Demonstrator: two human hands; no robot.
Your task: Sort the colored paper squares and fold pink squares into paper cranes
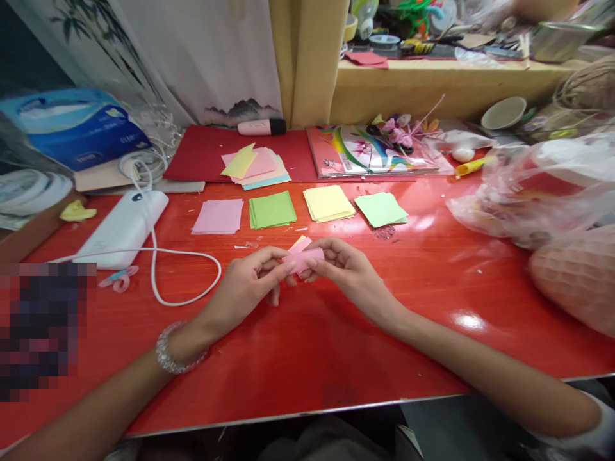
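Observation:
Above the middle of the red table, my left hand (262,272) and my right hand (341,262) pinch a small folded piece of pink paper (303,259) between them. A bit of yellow and pink paper pokes up just behind it; whether it is one piece with it I cannot tell. Beyond my fingers lie square stacks of paper in a row: a pink stack (218,216), a green stack (273,210), a yellow stack (328,203) and a mint stack (382,209). Farther back sits a fanned pile of mixed coloured sheets (259,165).
To the left, a white power bank (123,227) trails a looped white cable (186,302). A marker (262,127) and a colourful paper pack (369,150) rest on a red folder (202,153). Plastic bags (542,186) crowd the right side. The red table's (307,371) front edge is near my body.

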